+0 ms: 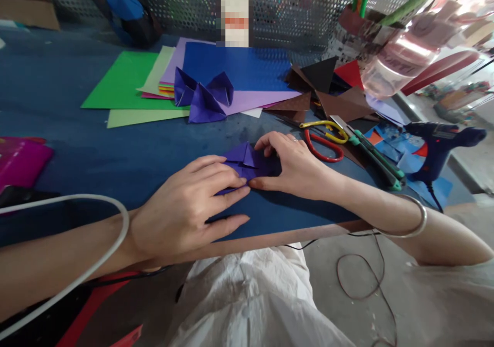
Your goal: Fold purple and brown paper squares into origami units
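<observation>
A folded purple paper [247,162] lies on the blue table top in front of me, with small raised flaps on its upper side. My left hand [193,198] rests flat across its left part, fingers stretched out and thumb apart on the table. Around its right part curls my right hand [289,164], thumb at the near edge and fingers at the far edge; the palm shades that side. Just beyond stands a purple folded paper piece [206,100] with several open points.
Behind lie green paper [123,82] and blue paper [239,67]. To the right are scissors [324,154], a utility knife [372,157], a glue gun [434,146], brown paper pieces [343,103] and a pink bottle [405,54]. A white cable [123,218] crosses above my left forearm.
</observation>
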Demonstrator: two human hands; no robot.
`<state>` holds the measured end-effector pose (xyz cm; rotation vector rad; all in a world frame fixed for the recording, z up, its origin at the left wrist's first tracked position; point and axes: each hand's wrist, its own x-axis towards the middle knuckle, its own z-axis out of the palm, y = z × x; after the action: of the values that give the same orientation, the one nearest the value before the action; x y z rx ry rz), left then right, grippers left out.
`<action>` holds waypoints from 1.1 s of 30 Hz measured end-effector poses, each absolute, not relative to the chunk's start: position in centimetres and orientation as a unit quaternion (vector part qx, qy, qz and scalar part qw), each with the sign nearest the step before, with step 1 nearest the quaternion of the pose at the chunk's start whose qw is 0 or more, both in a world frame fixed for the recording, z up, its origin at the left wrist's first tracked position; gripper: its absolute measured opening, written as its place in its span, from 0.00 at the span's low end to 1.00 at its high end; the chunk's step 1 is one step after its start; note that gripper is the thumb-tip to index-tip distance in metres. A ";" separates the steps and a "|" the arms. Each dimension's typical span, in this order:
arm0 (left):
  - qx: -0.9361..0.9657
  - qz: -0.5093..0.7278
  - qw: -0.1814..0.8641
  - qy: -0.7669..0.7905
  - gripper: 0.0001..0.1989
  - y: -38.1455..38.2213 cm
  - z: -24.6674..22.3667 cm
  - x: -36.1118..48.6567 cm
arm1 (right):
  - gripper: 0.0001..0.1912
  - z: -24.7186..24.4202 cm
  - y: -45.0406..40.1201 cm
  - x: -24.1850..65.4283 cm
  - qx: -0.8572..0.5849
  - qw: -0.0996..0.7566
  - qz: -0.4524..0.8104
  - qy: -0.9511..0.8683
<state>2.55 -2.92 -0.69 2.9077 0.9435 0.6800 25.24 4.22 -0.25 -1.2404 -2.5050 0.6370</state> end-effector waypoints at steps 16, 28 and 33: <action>0.930 0.227 0.006 0.290 0.12 -2.9 -0.7 2.5 | 0.28 0.0 6.6 27.1 -0.379 0.132 0.329 -0.855; 0.930 0.241 0.022 0.277 0.10 -2.9 -0.5 2.2 | 0.21 0.1 7.1 27.5 -0.346 0.128 0.347 -0.862; 0.929 0.239 0.037 0.279 0.09 -3.0 -0.1 2.0 | 0.21 0.1 7.0 27.6 -0.341 0.124 0.346 -0.865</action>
<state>2.01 -2.96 -0.14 2.8532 0.8568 0.7343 27.59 7.03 0.09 -0.9941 -2.5217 1.0083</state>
